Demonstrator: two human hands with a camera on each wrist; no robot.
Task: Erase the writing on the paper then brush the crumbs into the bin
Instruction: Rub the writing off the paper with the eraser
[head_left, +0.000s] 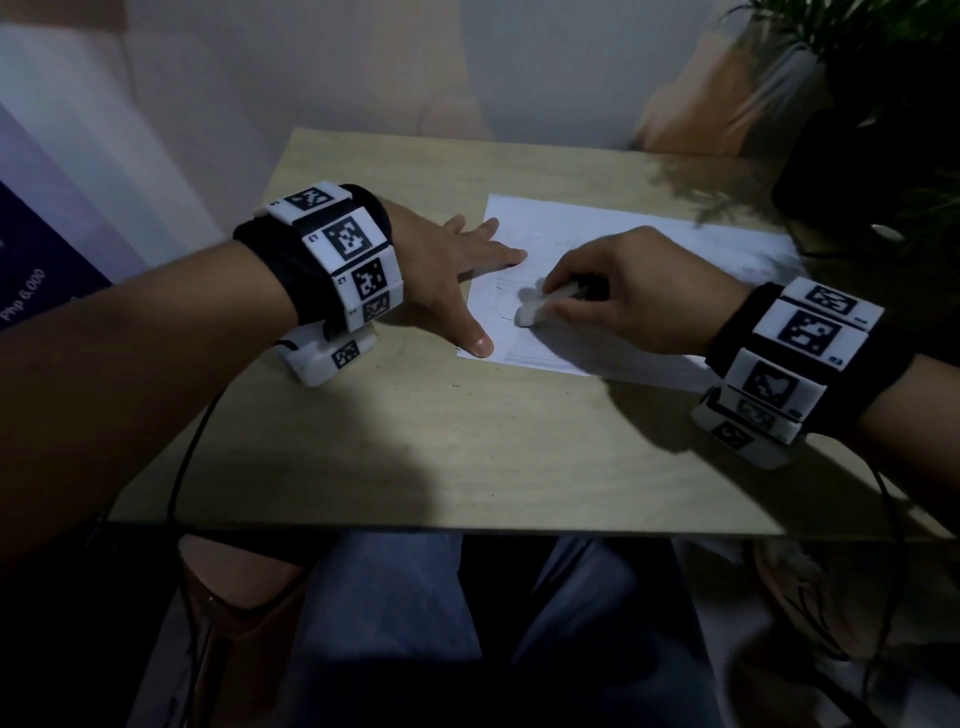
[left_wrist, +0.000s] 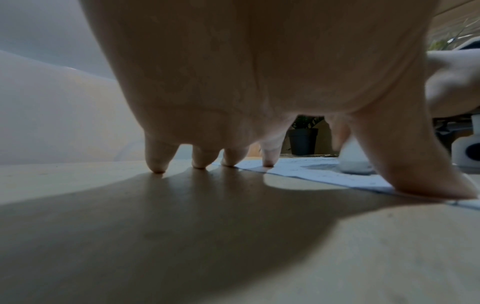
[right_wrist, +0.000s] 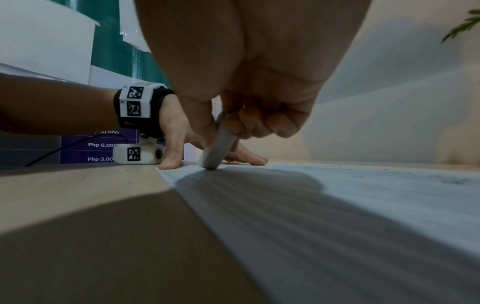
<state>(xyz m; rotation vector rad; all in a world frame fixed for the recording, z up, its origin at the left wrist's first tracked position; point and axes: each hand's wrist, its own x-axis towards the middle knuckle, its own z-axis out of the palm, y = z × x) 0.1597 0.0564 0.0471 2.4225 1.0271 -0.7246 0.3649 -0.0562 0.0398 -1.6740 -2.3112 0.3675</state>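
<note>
A white sheet of paper (head_left: 613, 244) with faint pencil lines lies on the wooden table (head_left: 415, 441). My left hand (head_left: 467, 270) is spread flat, fingers straight, pressing on the paper's left edge; in the left wrist view its fingertips (left_wrist: 269, 162) touch the paper (left_wrist: 311, 174) and the table. My right hand (head_left: 613, 291) grips a white eraser (head_left: 535, 309) whose tip rests on the paper near its left side. In the right wrist view the eraser (right_wrist: 221, 148) stands tilted between thumb and curled fingers, its end on the paper (right_wrist: 363, 205). No bin is in view.
A dark potted plant (head_left: 862, 156) stands at the table's far right corner, also seen small as a pot (left_wrist: 302, 140) in the left wrist view. A wall runs behind the table. A poster with prices (right_wrist: 101, 146) hangs to the left. My knees are below the front edge.
</note>
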